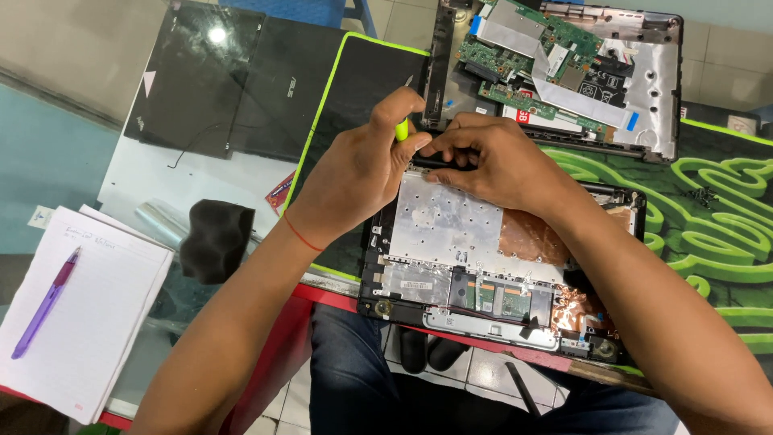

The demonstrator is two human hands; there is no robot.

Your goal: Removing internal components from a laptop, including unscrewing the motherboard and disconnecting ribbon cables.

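Both hands, left hand (360,169) and right hand (489,161), curl over the opened laptop shell (451,234).

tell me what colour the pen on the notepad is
Purple: the pen lies on the white notepad, head view.

From my remote seat I count two hands at work, the left hand (358,165) and the right hand (491,157), with one yellow-green tool (401,129) pinched in the left. I make out two opened laptop shells, the near palmrest shell (451,242) and the far shell with its circuit board (564,64), plus two dark laptop lids (233,80) lying side by side. There is also one notepad (80,306), one purple pen (44,302), one black foam block (216,238) and one black-and-green mat (708,217).
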